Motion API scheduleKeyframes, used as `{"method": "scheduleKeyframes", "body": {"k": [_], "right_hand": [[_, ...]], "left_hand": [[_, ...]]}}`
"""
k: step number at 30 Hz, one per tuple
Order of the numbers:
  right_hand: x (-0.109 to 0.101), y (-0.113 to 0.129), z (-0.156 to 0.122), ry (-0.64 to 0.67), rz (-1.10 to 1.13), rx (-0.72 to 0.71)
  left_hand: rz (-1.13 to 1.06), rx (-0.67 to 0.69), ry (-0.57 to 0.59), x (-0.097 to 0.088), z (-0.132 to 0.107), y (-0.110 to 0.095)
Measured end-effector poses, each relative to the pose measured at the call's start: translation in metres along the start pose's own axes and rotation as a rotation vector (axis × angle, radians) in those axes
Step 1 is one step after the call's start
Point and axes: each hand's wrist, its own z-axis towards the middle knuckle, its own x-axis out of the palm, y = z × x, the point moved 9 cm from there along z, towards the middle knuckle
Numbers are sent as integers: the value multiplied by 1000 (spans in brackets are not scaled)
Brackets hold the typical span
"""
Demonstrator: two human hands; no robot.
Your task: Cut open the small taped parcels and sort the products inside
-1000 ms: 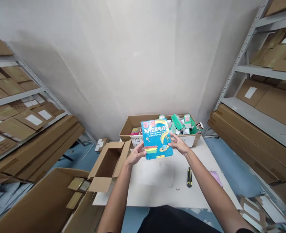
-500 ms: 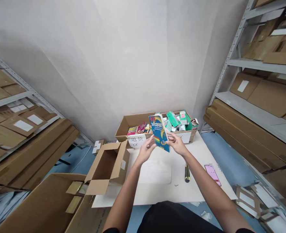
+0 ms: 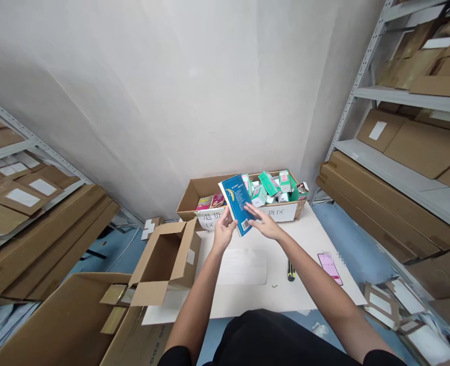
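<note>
ok so my left grip (image 3: 223, 230) is pinching the blue book (image 3: 237, 202) by its bottom corner, back cover facing me, right grip (image 3: 263, 224) spread flat against its right edge

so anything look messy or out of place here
Yes. Green and white packs in the long carton are heaped at all angles, some above its rim. The small open box sits askew at the table's left edge; cardboard scraps litter the floor at right. The blue book in the left hand looks undamaged.
</note>
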Motion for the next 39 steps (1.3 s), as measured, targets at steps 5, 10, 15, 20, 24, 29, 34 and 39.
{"method": "scheduleKeyframes", "body": {"k": [5,10,15,20,24,29,34,39], "right_hand": [[-48,-43,3,-217,134,228],[-38,-58,3,-99,347,296],[-24,-77,13,-108,345,367],[-10,-106,49,-138,329,369],[-7,-123,120,-181,285,329],[-24,-141,212,-355,-106,234],[-4,-189,189,-387,-419,165],[25,-288,63,-234,-475,426]], "left_hand": [[-60,-75,107,-29,1,-6],[-12,-135,83,-66,6,12],[85,-209,55,-95,14,45],[102,-197,-33,-131,43,69],[152,-121,-136,-167,105,73],[371,17,-332,-206,182,70],[552,7,-295,-197,155,122],[574,-307,-233,-188,38,242]]}}
